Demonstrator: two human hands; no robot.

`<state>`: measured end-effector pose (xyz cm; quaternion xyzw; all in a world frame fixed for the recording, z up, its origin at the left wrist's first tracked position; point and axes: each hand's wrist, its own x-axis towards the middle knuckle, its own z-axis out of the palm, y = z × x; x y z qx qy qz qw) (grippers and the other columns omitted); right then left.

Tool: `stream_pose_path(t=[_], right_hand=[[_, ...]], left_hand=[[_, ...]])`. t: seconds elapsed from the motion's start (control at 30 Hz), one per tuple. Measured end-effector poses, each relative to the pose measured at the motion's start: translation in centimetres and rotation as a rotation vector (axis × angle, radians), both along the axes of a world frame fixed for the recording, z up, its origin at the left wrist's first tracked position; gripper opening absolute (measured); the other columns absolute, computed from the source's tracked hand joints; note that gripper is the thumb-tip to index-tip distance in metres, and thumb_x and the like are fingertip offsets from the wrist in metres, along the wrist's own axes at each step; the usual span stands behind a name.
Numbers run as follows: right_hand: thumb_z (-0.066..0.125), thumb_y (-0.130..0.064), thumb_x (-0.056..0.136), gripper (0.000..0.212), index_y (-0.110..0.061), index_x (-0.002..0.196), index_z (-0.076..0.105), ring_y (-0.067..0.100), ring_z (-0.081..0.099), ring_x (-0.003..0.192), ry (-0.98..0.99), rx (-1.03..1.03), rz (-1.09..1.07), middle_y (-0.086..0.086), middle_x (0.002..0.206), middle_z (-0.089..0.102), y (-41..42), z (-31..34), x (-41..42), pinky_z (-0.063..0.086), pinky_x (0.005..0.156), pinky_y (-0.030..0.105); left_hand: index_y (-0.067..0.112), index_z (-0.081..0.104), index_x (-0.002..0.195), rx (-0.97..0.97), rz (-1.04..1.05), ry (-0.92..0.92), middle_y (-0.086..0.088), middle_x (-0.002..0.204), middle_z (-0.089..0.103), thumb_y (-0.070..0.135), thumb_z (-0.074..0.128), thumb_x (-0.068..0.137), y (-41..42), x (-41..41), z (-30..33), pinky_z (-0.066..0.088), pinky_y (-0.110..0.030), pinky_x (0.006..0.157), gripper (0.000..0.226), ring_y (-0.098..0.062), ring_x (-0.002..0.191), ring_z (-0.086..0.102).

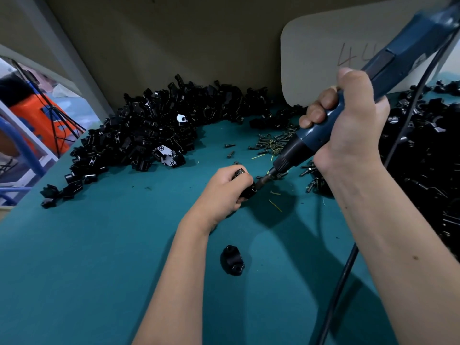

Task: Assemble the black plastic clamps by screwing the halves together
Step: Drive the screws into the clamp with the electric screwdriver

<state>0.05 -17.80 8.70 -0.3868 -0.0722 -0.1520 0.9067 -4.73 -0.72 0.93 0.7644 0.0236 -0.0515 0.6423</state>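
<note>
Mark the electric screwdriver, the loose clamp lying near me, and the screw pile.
electric screwdriver (pixel 321 135): head view, blue grip below the right hand's fingers.
loose clamp (pixel 232 260): head view, middle of its black body on the mat.
screw pile (pixel 272 143): head view, centre of the scattered screws.

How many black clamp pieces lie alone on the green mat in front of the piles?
1: a lone clamp piece lies on the mat near the left forearm. Another clamp is gripped in the left hand.

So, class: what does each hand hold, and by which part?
Left hand holds a black clamp around its body. Right hand holds the blue electric screwdriver around its handle's lower part.
</note>
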Motion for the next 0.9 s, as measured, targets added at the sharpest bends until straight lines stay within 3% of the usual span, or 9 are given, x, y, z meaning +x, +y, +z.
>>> stream_pose_path(t=[0.9], right_hand=[[0.055, -0.008, 0.097, 0.02, -0.014, 0.083, 0.041, 0.018, 0.039, 0.046, -0.008, 0.015, -0.012, 0.001, 0.059, 0.042, 0.02, 0.0, 0.05, 0.039, 0.051, 0.029]], left_hand=[[-0.004, 0.037, 0.085, -0.034, -0.001, -0.001, -0.002, 0.065, 0.03, 0.026, 0.052, 0.077, 0.35, 0.47, -0.81, 0.018, -0.015, 0.038, 0.034, -0.007, 0.041, 0.025]])
